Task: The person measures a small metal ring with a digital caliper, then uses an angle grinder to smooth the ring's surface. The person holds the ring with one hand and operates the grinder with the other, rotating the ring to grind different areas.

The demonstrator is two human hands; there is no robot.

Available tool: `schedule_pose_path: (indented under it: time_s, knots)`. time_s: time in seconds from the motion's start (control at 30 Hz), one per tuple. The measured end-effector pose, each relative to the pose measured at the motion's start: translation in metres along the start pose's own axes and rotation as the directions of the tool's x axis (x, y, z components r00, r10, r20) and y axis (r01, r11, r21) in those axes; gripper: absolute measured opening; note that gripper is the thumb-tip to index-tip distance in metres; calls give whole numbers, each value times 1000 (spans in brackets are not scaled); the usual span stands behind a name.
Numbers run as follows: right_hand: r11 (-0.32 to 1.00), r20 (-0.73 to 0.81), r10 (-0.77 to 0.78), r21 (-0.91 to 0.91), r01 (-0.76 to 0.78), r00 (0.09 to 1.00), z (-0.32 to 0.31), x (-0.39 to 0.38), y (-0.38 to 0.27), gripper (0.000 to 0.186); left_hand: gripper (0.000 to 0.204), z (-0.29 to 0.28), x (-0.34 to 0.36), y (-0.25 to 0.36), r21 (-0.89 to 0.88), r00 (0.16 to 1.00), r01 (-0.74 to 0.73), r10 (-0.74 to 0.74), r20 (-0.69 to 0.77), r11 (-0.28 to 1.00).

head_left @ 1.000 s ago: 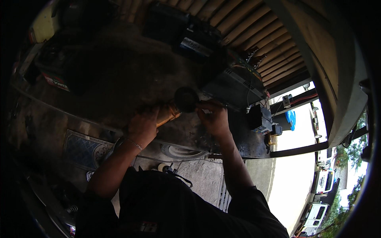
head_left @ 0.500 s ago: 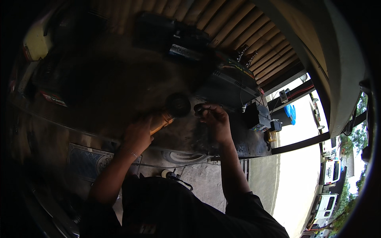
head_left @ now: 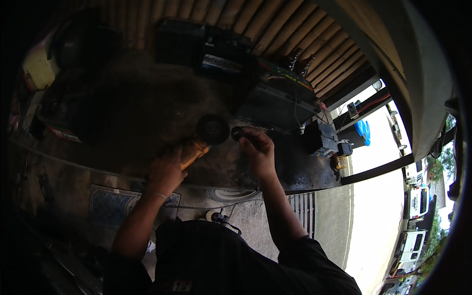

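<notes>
My left hand (head_left: 167,169) is wrapped around the yellow body of an angle grinder (head_left: 193,153), held above a dark, stained workbench (head_left: 216,172). At the grinder's far end, its dark round disc (head_left: 213,130) faces up. Just right of the disc, my right hand (head_left: 259,151) pinches a small dark round piece (head_left: 237,133) between thumb and fingers. A narrow gap separates this piece from the disc. Poor light hides the finer shape of the small piece.
Car batteries (head_left: 221,64) stand along the bench's back, before a bamboo-slat wall (head_left: 275,24). Right of them are a large black case (head_left: 275,105), brown bottles (head_left: 297,63) and a smaller battery (head_left: 320,140). A cable (head_left: 196,207) hangs below the front edge.
Both hands, with the grinder and the small piece, appear slightly farther left as the whole view has shifted. The disc shows its face more fully now. Both grips are unchanged.
</notes>
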State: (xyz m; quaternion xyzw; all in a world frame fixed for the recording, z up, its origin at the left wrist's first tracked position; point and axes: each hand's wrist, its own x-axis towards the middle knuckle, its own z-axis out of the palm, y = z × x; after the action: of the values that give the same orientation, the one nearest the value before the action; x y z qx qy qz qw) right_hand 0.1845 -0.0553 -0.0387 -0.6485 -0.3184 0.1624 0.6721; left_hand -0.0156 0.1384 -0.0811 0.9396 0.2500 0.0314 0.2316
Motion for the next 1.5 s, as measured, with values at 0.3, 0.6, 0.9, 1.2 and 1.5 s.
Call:
schedule_pose_path:
  time_s: [0.3,0.6,0.9,1.2,1.5]
  knots:
    - [854,-16,-304,-448,265,952,16,9,11,25,90,-1,-1,-1,-30,1000,-1,2,8,1000]
    - [630,76,-456,-677,382,887,25,12,19,21,91,5,-1,-6,2,998,-52,52,-27,999]
    - [632,44,-426,-701,331,904,26,10,20,22,88,11,0,-8,25,994,-75,77,-78,997]
    - [614,44,-412,-725,313,910,30,6,16,24,86,10,0,-7,23,998,-45,46,-49,999]
    - [625,127,-342,-709,326,931,23,11,-4,21,88,8,-1,-5,37,999,-39,39,-13,999]
